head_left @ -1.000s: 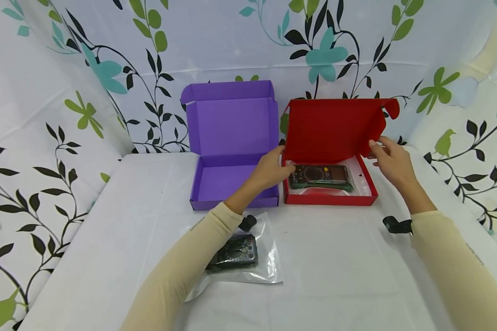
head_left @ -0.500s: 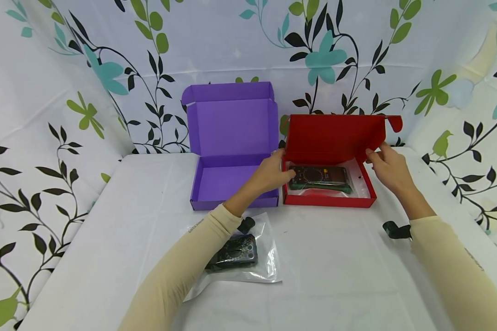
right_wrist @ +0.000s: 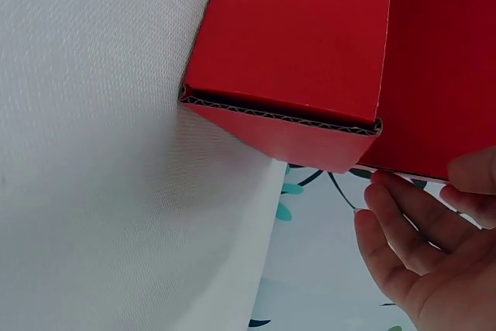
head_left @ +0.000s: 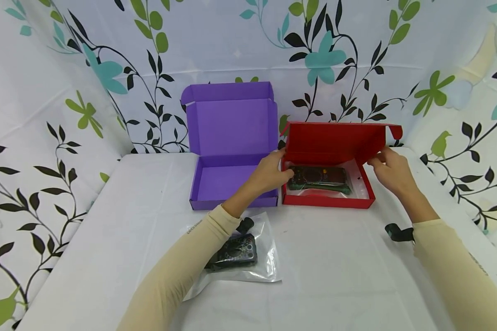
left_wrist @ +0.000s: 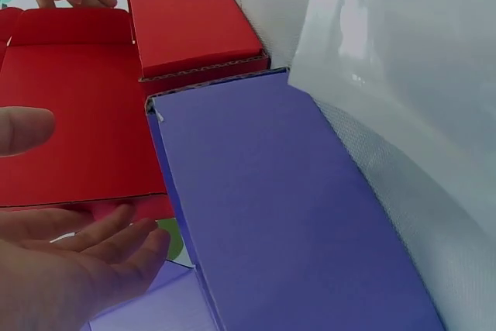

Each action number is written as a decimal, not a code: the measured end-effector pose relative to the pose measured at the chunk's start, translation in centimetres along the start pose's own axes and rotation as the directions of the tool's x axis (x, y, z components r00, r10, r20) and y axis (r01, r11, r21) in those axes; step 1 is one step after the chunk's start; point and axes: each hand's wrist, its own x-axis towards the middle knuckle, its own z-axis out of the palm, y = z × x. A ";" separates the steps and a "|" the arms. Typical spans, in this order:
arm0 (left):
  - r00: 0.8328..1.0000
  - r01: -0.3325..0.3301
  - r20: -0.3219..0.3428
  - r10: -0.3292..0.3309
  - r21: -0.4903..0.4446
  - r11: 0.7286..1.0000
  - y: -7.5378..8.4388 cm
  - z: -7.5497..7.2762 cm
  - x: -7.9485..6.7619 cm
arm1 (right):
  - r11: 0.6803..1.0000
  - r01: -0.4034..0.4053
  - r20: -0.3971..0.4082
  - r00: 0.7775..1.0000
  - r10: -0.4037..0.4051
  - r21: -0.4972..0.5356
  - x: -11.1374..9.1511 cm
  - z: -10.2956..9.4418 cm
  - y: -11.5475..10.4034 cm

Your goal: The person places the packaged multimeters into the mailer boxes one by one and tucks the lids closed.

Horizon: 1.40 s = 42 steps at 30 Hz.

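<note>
A red cardboard box (head_left: 327, 201) stands on the table, its lid (head_left: 335, 140) raised and leaning forward. Inside lies a black multimeter (head_left: 314, 175) in clear plastic, partly shaded by the lid. My left hand (head_left: 268, 174) is at the box's left side, fingers fairly straight against the outside of the lid's side edge and thumb apart on the inner side. At the right side, my right hand (head_left: 392, 172) holds the lid's edge, thumb (right_wrist: 473, 172) on the inner face and bent fingers (right_wrist: 411, 218) outside.
An open purple box (head_left: 234, 204) stands directly left of the red one, its lid upright. In front, a clear plastic bag (head_left: 269, 257) holds another black multimeter (head_left: 242, 250), partly covered by my left sleeve. A leaf-patterned cloth (head_left: 232, 41) hangs behind the table.
The red lid has tilted forward and down, its top edge now lower and nearer. My right hand has moved slightly down with it, while my left hand has hardly moved.
</note>
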 end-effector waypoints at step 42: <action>0.920 -0.322 -0.241 0.308 -0.019 0.947 2.5 -4.3 -2.7 | 0.957 0.052 -0.257 0.966 0.024 0.285 -4.4 -4.6 -2.4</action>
